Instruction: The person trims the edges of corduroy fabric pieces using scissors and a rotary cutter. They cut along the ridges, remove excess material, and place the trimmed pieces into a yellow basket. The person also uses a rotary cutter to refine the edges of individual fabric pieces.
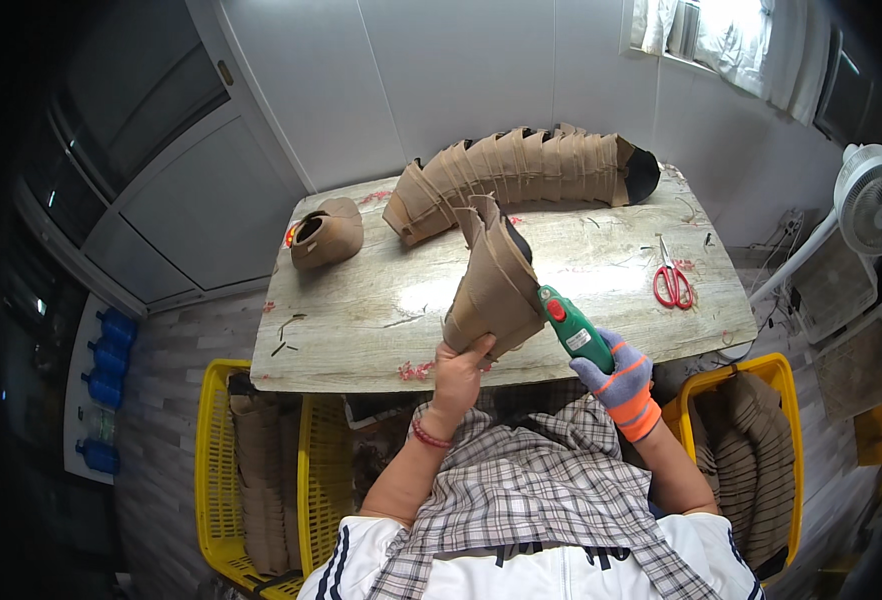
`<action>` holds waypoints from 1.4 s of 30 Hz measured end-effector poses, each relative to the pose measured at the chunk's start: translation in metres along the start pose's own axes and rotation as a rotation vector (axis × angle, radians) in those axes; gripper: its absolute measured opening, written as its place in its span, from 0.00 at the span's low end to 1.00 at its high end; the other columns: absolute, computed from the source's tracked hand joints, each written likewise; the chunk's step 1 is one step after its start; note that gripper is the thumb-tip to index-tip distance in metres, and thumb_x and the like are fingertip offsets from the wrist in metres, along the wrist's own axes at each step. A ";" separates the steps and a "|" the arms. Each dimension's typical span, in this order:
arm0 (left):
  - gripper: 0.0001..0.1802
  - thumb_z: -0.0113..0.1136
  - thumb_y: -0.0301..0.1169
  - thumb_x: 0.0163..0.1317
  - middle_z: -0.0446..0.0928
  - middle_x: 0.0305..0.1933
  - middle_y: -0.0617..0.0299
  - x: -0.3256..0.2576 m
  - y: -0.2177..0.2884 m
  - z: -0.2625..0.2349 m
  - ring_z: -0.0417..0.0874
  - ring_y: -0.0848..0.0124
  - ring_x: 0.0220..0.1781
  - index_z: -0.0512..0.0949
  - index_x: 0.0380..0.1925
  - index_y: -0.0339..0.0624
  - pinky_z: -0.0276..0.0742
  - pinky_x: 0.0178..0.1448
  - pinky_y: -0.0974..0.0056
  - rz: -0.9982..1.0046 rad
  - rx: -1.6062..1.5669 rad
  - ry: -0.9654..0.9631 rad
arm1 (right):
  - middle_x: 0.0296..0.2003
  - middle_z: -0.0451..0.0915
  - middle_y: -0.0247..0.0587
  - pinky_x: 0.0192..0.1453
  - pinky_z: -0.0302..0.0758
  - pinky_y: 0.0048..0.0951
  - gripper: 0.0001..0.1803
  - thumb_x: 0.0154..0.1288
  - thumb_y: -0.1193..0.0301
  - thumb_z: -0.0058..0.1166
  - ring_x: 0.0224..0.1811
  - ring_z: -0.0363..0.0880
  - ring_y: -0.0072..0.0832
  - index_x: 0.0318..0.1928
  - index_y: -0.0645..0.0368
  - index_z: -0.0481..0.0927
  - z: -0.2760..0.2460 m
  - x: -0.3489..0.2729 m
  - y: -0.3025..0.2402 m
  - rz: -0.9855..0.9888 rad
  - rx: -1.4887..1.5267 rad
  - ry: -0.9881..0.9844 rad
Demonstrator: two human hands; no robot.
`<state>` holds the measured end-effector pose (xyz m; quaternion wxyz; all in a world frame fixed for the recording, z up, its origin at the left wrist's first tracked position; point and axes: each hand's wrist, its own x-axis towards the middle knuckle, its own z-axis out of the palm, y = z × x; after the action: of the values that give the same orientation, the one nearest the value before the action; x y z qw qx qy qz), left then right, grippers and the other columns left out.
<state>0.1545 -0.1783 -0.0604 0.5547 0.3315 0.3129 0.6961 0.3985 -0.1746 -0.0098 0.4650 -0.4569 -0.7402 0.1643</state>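
Observation:
My bare left hand [458, 378] is closed on the lower edge of a tan fabric cap piece [496, 285], raised over the table's near part. Its upper end has loose flaps and a dark inner side. In a grey and orange glove, my right hand [616, 378] grips a green handheld power tool [583, 338] with a red button. The tool's tip is at the right edge of the cap piece; whether it touches cannot be told. Behind them lies a long curved stack of nested tan cap pieces [521, 175]. A single tan cap [336, 238] sits at the far left.
Red-handled scissors [673, 285] lie on the right of the pale wooden table [361, 345], among dark scraps. Yellow baskets [223, 470] holding tan stacks stand at the left, and another yellow basket [791, 400] at the right. A white fan [873, 200] stands far right.

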 end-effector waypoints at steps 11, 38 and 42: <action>0.10 0.59 0.19 0.61 0.82 0.38 0.52 -0.009 -0.028 -0.011 0.83 0.59 0.41 0.80 0.42 0.34 0.76 0.45 0.62 0.678 0.929 -0.050 | 0.20 0.77 0.34 0.25 0.70 0.23 0.21 0.60 0.59 0.65 0.19 0.73 0.19 0.44 0.63 0.79 0.001 0.016 -0.013 0.484 0.403 -0.095; 0.20 0.62 0.40 0.59 0.73 0.32 0.48 -0.027 0.133 -0.104 0.74 0.50 0.38 0.76 0.23 0.30 0.69 0.43 0.51 0.401 2.075 0.124 | 0.19 0.73 0.30 0.22 0.67 0.21 0.13 0.59 0.67 0.65 0.17 0.70 0.18 0.36 0.60 0.75 -0.006 0.017 0.052 0.730 0.533 -0.212; 0.18 0.61 0.37 0.63 0.77 0.34 0.45 -0.025 0.154 -0.085 0.78 0.48 0.38 0.78 0.29 0.27 0.72 0.44 0.56 0.175 1.886 0.170 | 0.20 0.74 0.30 0.23 0.67 0.20 0.14 0.58 0.67 0.66 0.18 0.70 0.17 0.37 0.61 0.76 -0.004 0.011 0.052 0.706 0.513 -0.204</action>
<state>0.0030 -0.2380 0.0107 -0.0202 0.6131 0.7591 0.2176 0.4276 -0.1386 -0.0367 0.4035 -0.5327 -0.5164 0.5355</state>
